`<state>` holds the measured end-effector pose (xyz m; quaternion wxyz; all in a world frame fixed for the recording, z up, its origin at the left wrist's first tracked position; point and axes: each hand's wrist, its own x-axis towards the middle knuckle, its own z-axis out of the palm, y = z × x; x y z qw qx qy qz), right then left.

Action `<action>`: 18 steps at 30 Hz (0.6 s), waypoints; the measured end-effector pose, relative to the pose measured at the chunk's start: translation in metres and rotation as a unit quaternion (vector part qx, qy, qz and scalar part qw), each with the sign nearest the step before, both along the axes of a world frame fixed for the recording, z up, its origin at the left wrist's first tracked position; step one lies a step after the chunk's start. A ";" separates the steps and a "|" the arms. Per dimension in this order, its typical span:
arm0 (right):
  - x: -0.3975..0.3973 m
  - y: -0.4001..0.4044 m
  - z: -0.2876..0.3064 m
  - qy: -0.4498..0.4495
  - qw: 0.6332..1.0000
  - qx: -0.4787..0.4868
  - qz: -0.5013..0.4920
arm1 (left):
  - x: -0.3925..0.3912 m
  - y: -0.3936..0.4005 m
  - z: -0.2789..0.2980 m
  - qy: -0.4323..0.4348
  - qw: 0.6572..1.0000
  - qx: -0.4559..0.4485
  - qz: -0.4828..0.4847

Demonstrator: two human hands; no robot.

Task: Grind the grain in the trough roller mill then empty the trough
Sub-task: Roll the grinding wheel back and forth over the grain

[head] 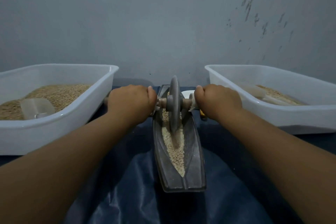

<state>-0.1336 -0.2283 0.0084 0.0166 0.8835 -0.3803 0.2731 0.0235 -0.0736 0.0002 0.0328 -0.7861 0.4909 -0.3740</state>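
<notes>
A long grey metal trough (195, 162) lies lengthwise in front of me on dark blue cloth, with pale crushed grain (175, 149) along its groove. A grey roller wheel (174, 103) stands upright in the far half of the trough on a wooden axle (186, 102). My left hand (131, 102) grips the axle's left end. On the other side, my right hand (218, 102) grips the axle's right end. Both fists sit close against the wheel, and the handle ends are hidden inside them.
A white plastic tub (101, 94) at the left holds grain and a clear scoop (37, 108). A second white tub (272, 112) at the right holds grain and another scoop (254, 91). A small white dish (187, 93) sits behind the wheel. A grey wall stands close behind.
</notes>
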 end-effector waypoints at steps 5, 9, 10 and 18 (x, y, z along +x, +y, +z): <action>-0.034 0.028 -0.011 -0.015 0.998 -0.051 0.030 | -0.015 0.028 -0.007 0.081 0.992 -0.085 -0.056; -0.053 0.048 -0.008 0.038 0.993 -0.107 0.011 | -0.027 0.042 -0.011 0.122 0.976 -0.153 -0.097; -0.053 0.048 -0.006 0.045 0.993 -0.112 0.010 | -0.027 0.045 -0.011 0.129 0.974 -0.155 -0.099; -0.001 -0.003 0.003 0.027 0.999 0.019 0.002 | -0.001 -0.002 0.003 0.173 0.981 -0.087 0.031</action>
